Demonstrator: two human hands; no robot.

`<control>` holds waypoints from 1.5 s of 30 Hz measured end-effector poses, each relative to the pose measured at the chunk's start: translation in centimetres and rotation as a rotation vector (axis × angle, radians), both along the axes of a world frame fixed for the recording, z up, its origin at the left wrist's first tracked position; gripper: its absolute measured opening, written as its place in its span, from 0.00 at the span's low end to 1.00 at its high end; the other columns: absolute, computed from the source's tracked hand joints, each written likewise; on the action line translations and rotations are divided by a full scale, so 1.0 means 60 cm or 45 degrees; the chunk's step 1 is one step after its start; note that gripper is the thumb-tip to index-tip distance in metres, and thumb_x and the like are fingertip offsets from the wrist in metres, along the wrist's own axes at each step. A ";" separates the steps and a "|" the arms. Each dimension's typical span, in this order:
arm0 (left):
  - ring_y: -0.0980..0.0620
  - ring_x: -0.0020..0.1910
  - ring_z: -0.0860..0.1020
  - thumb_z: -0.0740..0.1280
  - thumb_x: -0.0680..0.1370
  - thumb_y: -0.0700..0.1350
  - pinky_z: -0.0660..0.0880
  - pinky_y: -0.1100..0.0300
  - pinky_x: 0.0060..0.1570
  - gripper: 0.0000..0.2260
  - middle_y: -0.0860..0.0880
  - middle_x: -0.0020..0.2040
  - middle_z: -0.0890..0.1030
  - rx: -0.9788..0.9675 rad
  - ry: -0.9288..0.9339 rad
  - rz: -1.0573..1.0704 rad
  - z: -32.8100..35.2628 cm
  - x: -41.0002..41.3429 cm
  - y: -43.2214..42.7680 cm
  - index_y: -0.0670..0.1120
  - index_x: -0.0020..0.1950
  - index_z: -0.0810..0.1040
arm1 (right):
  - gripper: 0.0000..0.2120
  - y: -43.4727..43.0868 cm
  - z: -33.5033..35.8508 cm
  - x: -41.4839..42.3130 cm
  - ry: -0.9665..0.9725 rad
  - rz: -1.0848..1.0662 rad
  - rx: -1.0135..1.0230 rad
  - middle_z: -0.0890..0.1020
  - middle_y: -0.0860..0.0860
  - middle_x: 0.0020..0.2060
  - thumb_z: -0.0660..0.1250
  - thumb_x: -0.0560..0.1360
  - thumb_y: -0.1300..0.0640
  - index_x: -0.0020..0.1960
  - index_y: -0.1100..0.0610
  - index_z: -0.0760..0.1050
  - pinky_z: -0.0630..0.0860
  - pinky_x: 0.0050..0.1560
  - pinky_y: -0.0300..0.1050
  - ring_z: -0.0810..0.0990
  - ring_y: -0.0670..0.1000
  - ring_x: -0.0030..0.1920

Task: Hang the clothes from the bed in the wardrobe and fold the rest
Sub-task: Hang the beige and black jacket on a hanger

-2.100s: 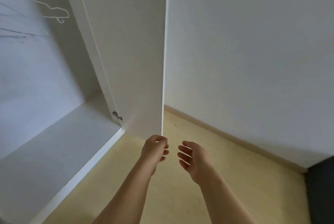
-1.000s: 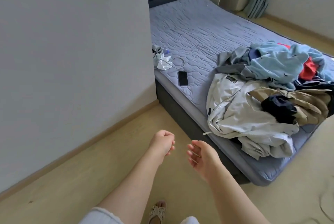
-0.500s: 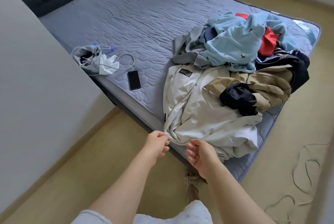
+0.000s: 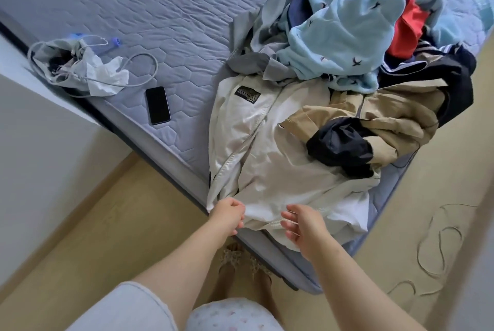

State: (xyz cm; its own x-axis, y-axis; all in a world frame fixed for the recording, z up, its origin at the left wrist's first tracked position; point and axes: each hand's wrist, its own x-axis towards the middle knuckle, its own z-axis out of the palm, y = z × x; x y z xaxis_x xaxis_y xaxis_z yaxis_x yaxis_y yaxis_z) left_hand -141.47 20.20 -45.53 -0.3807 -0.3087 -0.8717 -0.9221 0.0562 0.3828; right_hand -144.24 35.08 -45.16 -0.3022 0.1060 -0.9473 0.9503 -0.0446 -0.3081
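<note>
A heap of clothes lies on the near corner of the grey quilted bed [image 4: 160,9]. A white zip jacket [image 4: 267,156] is in front, its hem hanging over the mattress edge. Behind it lie a beige jacket [image 4: 395,119] with a dark navy piece [image 4: 339,143], a light blue garment [image 4: 347,36] and a red one [image 4: 406,31]. My left hand [image 4: 227,214] is at the jacket's left hem corner, fingers loosely curled; no grip on the cloth shows. My right hand [image 4: 302,223] hovers over the hem with relaxed, spread fingers.
A black phone [image 4: 157,105] lies on the mattress left of the heap, beside a small grey bag with tissue and a looped cable [image 4: 80,68]. A white wall [image 4: 40,156] stands at left. A thin cord [image 4: 438,245] snakes over the floor at right. My sandalled feet [image 4: 240,258] stand at the bed edge.
I have turned from the wardrobe door to the bed and stepped up to it. Both hands moved forward and now reach the white jacket's hem.
</note>
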 end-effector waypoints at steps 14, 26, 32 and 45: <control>0.55 0.30 0.71 0.57 0.79 0.41 0.68 0.64 0.30 0.07 0.50 0.36 0.75 0.020 -0.025 -0.166 -0.095 -0.117 0.018 0.48 0.43 0.72 | 0.33 0.069 -0.089 -0.194 0.527 0.911 1.085 0.53 0.55 0.74 0.63 0.74 0.55 0.74 0.47 0.52 0.62 0.64 0.53 0.62 0.58 0.66; 0.55 0.29 0.71 0.58 0.79 0.39 0.67 0.64 0.30 0.08 0.49 0.36 0.74 0.144 0.058 -0.091 -0.115 -0.149 0.042 0.47 0.42 0.71 | 0.10 0.087 -0.147 -0.267 0.698 1.049 1.072 0.78 0.55 0.49 0.55 0.80 0.55 0.52 0.55 0.75 0.58 0.68 0.55 0.71 0.59 0.60; 0.55 0.32 0.73 0.59 0.79 0.41 0.70 0.63 0.32 0.05 0.49 0.38 0.75 0.156 0.108 0.031 -0.080 -0.141 0.030 0.48 0.45 0.73 | 0.12 0.089 -0.092 -0.255 0.825 0.560 0.761 0.75 0.51 0.43 0.55 0.80 0.54 0.52 0.59 0.74 0.66 0.47 0.46 0.72 0.54 0.49; 0.56 0.62 0.72 0.61 0.79 0.43 0.70 0.55 0.59 0.15 0.55 0.62 0.74 0.427 0.777 -0.127 0.158 -0.132 -0.006 0.55 0.64 0.68 | 0.12 -0.029 0.152 -0.147 0.995 0.270 -0.070 0.77 0.51 0.33 0.61 0.78 0.57 0.37 0.52 0.76 0.74 0.44 0.47 0.76 0.51 0.39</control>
